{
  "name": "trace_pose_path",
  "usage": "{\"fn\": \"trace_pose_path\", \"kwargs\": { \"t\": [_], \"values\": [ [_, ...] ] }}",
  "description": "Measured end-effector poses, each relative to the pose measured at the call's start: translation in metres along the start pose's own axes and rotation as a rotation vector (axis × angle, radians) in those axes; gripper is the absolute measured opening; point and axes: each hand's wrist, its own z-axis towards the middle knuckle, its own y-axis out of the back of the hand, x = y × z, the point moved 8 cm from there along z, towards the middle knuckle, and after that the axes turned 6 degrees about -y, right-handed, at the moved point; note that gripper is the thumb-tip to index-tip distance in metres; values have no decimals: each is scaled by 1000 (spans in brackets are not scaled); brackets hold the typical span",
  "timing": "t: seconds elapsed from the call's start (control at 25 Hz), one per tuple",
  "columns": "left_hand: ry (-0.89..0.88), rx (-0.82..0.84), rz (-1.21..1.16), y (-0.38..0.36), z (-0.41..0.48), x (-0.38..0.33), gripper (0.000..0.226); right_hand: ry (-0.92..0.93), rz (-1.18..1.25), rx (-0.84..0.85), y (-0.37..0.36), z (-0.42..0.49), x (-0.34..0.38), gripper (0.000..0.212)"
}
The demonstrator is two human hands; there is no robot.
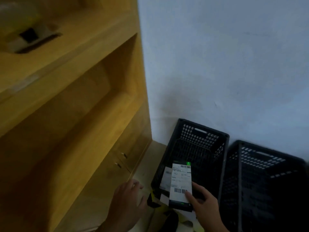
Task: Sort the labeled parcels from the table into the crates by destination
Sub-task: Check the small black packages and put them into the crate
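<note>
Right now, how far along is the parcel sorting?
Done: possibly one, a second white label shows at the left crate's near wall, whether inside is unclear. In hand: the right hand grips a labeled parcel over that crate; the left hand is open. Left: unknown, the table is out of view and the right crate is too dark.

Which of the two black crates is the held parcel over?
The left crate, next to the wooden cabinet; the right hand holds the parcel over it, not the right crate.
</note>
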Motion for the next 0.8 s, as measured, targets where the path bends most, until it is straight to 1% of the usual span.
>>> {"fn": "trace_pose_path", "kwargs": {
  "t": [0.16, 0.24, 0.32, 0.44, 0.6, 0.68, 0.8],
  "values": [
    [-14, 140, 42, -25, 46, 20, 30, -106, 11, -133, -6, 63, -24, 44],
    [-28, 183, -7, -48, 62, 41, 40, -137, -16, -130, -23, 102, -44, 48],
    [-19, 216, -1, -84, 80, 73, 46, -139, -67, -136, -43, 146, -75, 46],
    [22, 291, -26, -140, 102, 115, 29, -152, -129, -166, -67, 198, -123, 44],
    [65, 351, -124, -192, 134, 144, 19, -230, -160, -178, -89, 249, -178, 46],
    [97, 385, -139, -203, 141, 153, 19, -249, -191, -161, -98, 266, -192, 47],
    [158, 398, -124, -213, 148, 169, 21, -271, -275, -108, -111, 289, -204, 43]
  ]
}}
